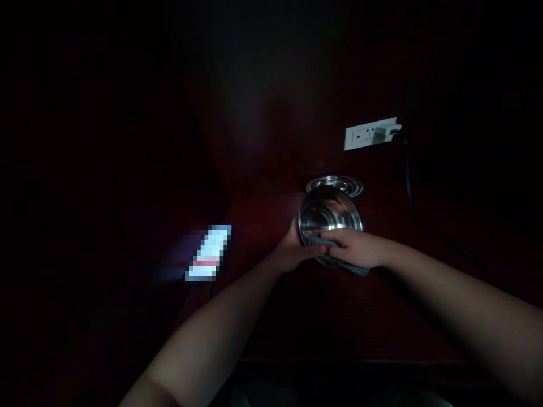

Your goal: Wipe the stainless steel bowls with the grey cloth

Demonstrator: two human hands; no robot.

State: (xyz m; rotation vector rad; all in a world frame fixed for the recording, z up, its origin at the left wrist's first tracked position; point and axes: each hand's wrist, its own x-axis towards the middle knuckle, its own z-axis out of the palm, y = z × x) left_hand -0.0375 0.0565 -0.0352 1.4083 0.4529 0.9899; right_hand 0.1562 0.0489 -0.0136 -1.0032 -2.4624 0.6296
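A shiny steel bowl (330, 217) is tilted with its inside facing me, held up over a dark red wooden table (339, 316). My left hand (294, 249) grips its left rim, fingers wrapped round the edge. My right hand (356, 247) presses a grey cloth (352, 265) against the bowl's lower rim, fingers closed on the cloth. Behind the bowl lies a second steel dish or lid (339, 183), flat on the table.
The room is very dark. A lit phone screen (208, 252) lies on the table to the left. A white wall socket (369, 134) with a plug and a black cable (408, 181) sits at the back right.
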